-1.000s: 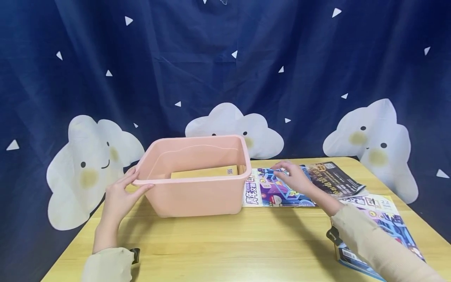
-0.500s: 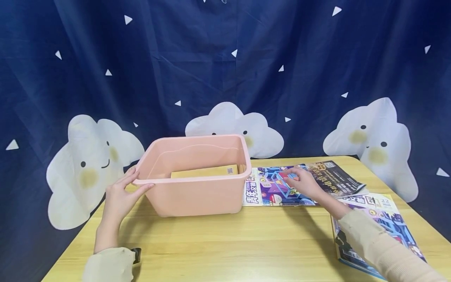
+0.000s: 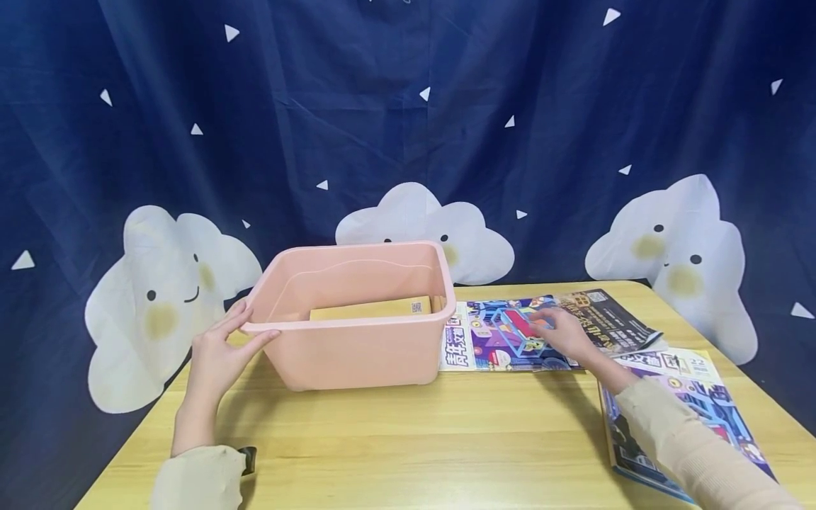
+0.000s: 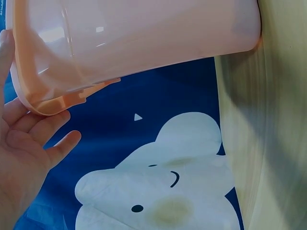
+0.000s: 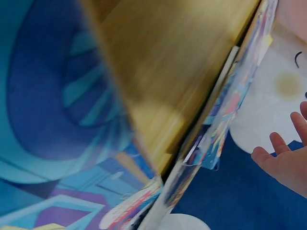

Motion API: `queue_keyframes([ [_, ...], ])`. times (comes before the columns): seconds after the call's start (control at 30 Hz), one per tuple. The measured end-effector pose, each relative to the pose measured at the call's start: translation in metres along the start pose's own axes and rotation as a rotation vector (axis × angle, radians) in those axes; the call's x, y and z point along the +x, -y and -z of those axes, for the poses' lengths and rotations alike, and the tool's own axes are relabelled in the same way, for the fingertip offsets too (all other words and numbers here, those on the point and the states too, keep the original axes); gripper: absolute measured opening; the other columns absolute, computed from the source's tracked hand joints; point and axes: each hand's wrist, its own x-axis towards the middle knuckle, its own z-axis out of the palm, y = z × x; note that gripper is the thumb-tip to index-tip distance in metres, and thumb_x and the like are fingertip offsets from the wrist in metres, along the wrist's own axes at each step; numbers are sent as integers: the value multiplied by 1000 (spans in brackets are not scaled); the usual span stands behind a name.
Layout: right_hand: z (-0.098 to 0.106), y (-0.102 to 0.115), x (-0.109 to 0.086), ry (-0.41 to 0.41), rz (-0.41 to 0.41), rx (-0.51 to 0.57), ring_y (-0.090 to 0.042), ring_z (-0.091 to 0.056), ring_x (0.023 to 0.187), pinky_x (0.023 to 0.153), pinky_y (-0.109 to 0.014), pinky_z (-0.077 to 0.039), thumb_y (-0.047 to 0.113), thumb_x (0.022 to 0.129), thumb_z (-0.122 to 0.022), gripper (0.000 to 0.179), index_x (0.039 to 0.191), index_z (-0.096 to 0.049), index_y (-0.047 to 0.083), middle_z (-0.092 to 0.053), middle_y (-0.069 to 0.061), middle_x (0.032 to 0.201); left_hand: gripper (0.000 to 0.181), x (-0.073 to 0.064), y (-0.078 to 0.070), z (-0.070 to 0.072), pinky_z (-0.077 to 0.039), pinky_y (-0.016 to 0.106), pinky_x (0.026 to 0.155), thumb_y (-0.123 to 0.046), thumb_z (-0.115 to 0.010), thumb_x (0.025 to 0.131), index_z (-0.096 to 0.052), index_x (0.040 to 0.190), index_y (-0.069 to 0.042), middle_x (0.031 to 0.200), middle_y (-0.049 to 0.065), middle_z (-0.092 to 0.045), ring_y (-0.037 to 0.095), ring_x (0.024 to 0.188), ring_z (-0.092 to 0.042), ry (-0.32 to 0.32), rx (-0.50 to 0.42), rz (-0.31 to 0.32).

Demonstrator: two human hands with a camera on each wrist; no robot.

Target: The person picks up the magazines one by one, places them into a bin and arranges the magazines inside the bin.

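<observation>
A pink plastic bin stands at the left of the table, a flat yellow item with a printed code showing inside it. My left hand grips its near left corner, the thumb over the rim. In the left wrist view the fingers of that left hand reach under the bin's lip. To the right of the bin lies a colourful magazine, partly under a dark printed sheet. My right hand hovers low over these, holding nothing; the right wrist view shows its fingers loosely spread.
A stack of magazines lies near the table's right edge, partly beneath my right forearm. The wooden table extends in front of the bin. Behind it hangs a dark blue curtain with clouds and white triangles.
My right hand has moved right across the magazine toward the dark sheet, uncovering more of the magazine's cover. My left hand and the bin have stayed in place.
</observation>
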Motion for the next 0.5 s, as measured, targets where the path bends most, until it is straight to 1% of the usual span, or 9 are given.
queue_keyframes([
  [0.1,0,-6,-1,-10,0,-16,-45,-53,100,82,-54,-44,8,88,-57,22,100,-63,-9,-58,-30,108,60,0,0,0,-38,50,95,-21,-82,67,-60,116,5,124,21,-54,40,115,-49,3,1,4],
  [0.17,0,-9,-1,-11,-6,-25,-38,-57,80,71,-46,-47,7,88,-57,22,100,-64,-9,-59,-30,106,60,0,0,0,-38,50,95,-21,-82,67,-60,116,5,124,21,-54,39,115,-49,5,3,7],
  [0.23,0,-12,-1,-2,-25,-23,-28,-52,61,57,-38,-44,7,88,-56,23,101,-63,-10,-60,-29,101,60,0,0,0,-38,50,95,-21,-82,67,-60,116,5,124,20,-54,39,115,-49,4,4,8],
  [0.27,0,-14,-1,4,-36,-23,-23,-47,57,53,-34,-41,7,88,-56,23,102,-63,-10,-60,-30,102,60,0,0,0,-38,50,95,-21,-82,67,-60,116,5,124,20,-54,39,115,-49,2,4,9],
  [0.33,0,-17,-2,17,-65,-21,-20,-47,55,50,-30,-38,8,88,-56,24,103,-63,-10,-59,-30,103,60,0,0,0,-38,50,95,-22,-82,67,-60,116,5,124,20,-54,39,116,-49,1,5,11],
  [0.37,0,-18,-2,24,-80,-13,-22,-50,56,49,-30,-38,8,88,-56,25,104,-62,-10,-59,-31,104,60,0,0,0,-38,50,95,-22,-82,67,-60,116,5,124,20,-54,39,116,-48,0,3,12],
  [0.4,0,-19,-2,28,-91,-12,-25,-55,62,51,-30,-40,8,87,-56,25,104,-62,-10,-59,-32,105,60,0,0,0,-38,51,95,-22,-82,67,-60,116,5,124,20,-54,39,116,-48,-2,1,11],
  [0.47,0,-22,-2,33,-95,-21,-32,-60,75,55,-32,-43,8,87,-57,26,103,-61,-11,-57,-33,107,59,-1,0,-1,-38,51,95,-21,-82,67,-60,116,5,124,20,-54,39,116,-48,-4,-5,11],
  [0.5,1,-23,-1,30,-96,-33,-36,-61,79,55,-34,-44,8,87,-57,26,102,-61,-12,-58,-33,105,59,-1,1,-1,-38,51,94,-21,-82,68,-60,116,5,124,20,-54,39,116,-48,-4,-6,10],
])
